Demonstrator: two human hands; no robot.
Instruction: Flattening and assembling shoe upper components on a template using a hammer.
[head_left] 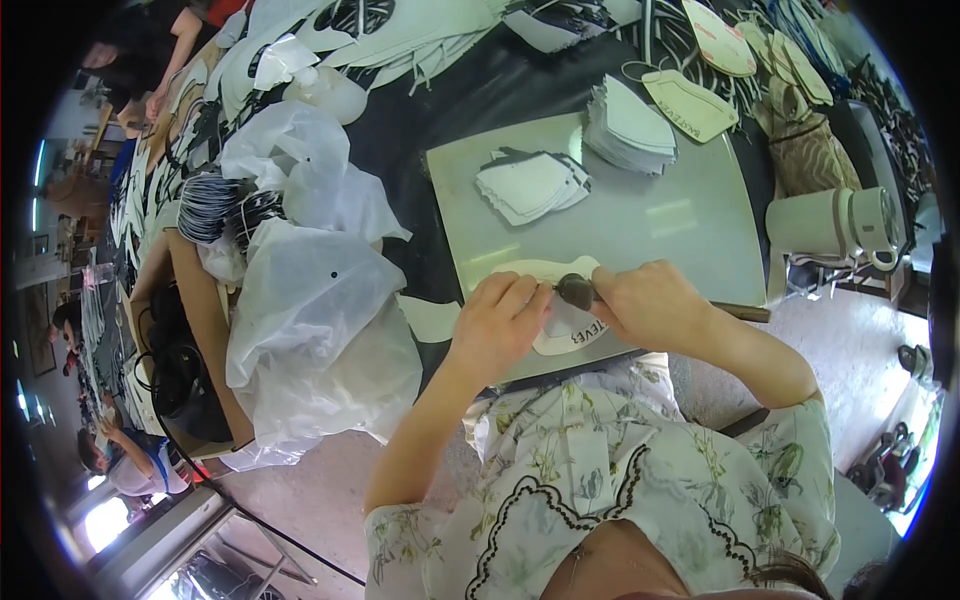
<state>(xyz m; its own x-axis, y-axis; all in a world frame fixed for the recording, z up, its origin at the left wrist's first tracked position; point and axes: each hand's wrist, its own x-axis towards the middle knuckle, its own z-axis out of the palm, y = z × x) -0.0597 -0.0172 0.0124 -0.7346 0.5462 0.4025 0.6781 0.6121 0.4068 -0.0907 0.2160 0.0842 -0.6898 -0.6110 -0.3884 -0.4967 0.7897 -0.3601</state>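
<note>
On the grey-green board [690, 255], near its front edge, lies a white curved template [565, 340] with dark marks. My left hand [503, 318] has its fingers bent and pressed onto a white piece over the template. From my right hand [640, 300], fingers curled, a hammer-like tool [575, 290] shows its dark rounded head between both hands. A brown stick [740, 312], seemingly its handle, comes out beyond my right wrist. Farther back on the board are a loose pile of white cut pieces [530, 185] and a neater stack [630, 125].
Clear plastic bags [310, 330] and a cardboard box [205, 340] stand at the left. A pale flask [830, 222] and a patterned pouch [810, 150] are at the right. More templates [690, 105] and strips lie at the back. Other people [140, 460] work at the far left.
</note>
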